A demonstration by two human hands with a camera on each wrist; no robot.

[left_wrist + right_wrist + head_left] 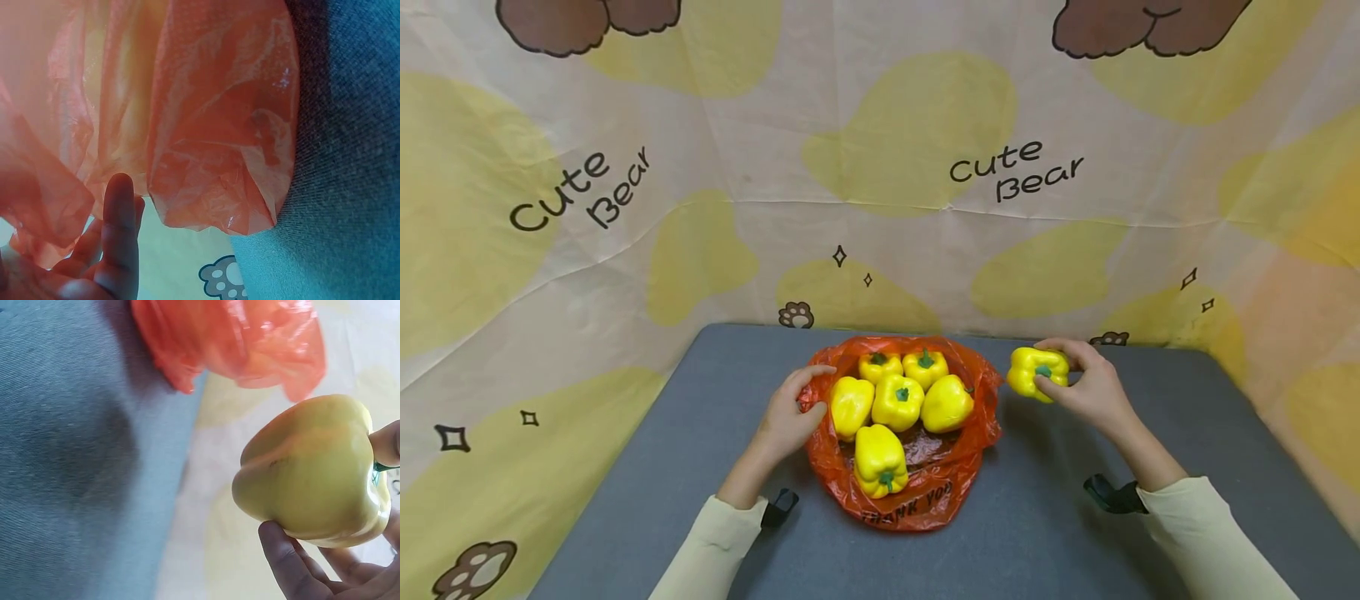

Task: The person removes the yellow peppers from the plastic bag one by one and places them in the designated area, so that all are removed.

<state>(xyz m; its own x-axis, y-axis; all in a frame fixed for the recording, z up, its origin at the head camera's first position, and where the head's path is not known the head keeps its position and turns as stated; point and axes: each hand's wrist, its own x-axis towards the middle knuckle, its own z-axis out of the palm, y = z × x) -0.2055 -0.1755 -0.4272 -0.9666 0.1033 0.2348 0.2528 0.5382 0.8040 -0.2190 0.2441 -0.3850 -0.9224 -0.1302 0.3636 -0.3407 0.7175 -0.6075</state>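
Observation:
To the right of a red plastic bag (910, 508) marked THANK YOU, my right hand (1093, 387) holds up a yellow bell pepper (1028, 372), its green stem beside the thumb. The right wrist view has the same bell pepper (306, 469) raised above the table, gripped between thumb and fingers. Several more yellow bell peppers (898, 404) sit in the wide-mouthed bag. At the bag's left rim, my left hand (790, 417) touches the plastic with fingers and thumb spread. Close up in the left wrist view, its fingers (119, 231) look straight against the crinkled red plastic (212, 137).
The bag stands on a grey cloth-covered table (715, 367), near its back edge. Behind hangs a printed cloth (910, 133) with yellow patches and "Cute Bear" lettering. Each wrist wears a dark strap, such as the one (1112, 494) on the right.

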